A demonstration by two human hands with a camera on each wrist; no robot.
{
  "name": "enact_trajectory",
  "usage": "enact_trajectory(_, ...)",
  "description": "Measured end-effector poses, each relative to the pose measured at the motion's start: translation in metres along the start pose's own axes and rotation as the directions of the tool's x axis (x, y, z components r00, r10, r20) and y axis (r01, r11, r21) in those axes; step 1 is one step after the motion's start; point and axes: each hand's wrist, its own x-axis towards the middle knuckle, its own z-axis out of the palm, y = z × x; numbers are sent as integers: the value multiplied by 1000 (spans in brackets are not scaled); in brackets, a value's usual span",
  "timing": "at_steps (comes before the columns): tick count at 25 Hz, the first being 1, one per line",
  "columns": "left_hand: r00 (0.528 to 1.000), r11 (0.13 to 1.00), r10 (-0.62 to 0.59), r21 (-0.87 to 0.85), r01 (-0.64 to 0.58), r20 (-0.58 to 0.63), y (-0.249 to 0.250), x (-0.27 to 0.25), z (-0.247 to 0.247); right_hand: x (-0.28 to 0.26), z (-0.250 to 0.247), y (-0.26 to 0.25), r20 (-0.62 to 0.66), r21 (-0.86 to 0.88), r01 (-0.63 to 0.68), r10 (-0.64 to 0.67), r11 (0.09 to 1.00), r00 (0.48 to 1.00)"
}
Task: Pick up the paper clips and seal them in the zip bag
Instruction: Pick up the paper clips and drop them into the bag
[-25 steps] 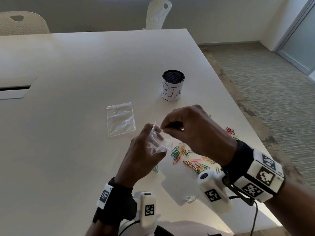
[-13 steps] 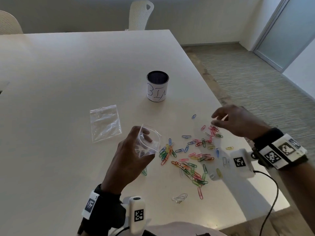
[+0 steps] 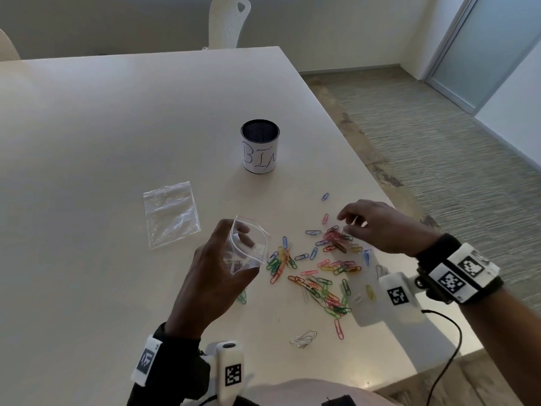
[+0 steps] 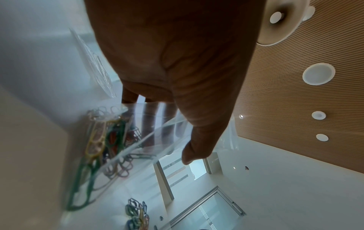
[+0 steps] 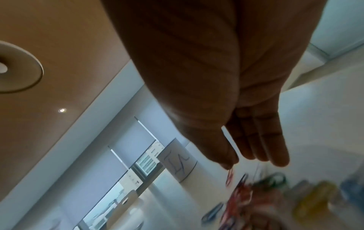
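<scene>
My left hand (image 3: 237,234) holds a small clear zip bag (image 3: 254,250) upright above the table, its mouth open. In the left wrist view the thumb (image 4: 197,149) presses the bag (image 4: 157,124) against the fingers, and a few coloured clips (image 4: 110,137) lie inside. Many coloured paper clips (image 3: 316,271) are scattered on the white table (image 3: 87,142) to the right of the bag. My right hand (image 3: 345,224) hovers just over the red and pink clips at the far side of the scatter. Its fingers (image 5: 262,147) are straight and hold nothing. The clips (image 5: 242,191) below them are blurred.
A second clear zip bag (image 3: 171,213) lies flat to the left of the held one. A dark mesh cup labelled BIN (image 3: 260,150) stands behind the clips. A few white clips (image 3: 304,338) lie near the front edge. The table's right edge is close to my right wrist.
My right hand left the bag's mouth, swung right and came down over the far clips. My left hand kept hold of the open bag.
</scene>
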Motion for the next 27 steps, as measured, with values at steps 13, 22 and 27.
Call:
enact_trajectory(13, 1000, 1000, 7, 3, -7, -9, 0, 0, 1, -9, 23, -10, -34, 201, -31, 39, 979, 999)
enact_trajectory(22, 1000, 1000, 8, -26, -8, -4, 0, -2, 2, 58, 2, -5, 55, -137, 17, -9, 990, 998)
enact_trajectory(27, 1000, 999, -1, -32, 1, -4, -2, -1, 3, 25, 14, -20, 125, -128, 159, -143, 979, 982)
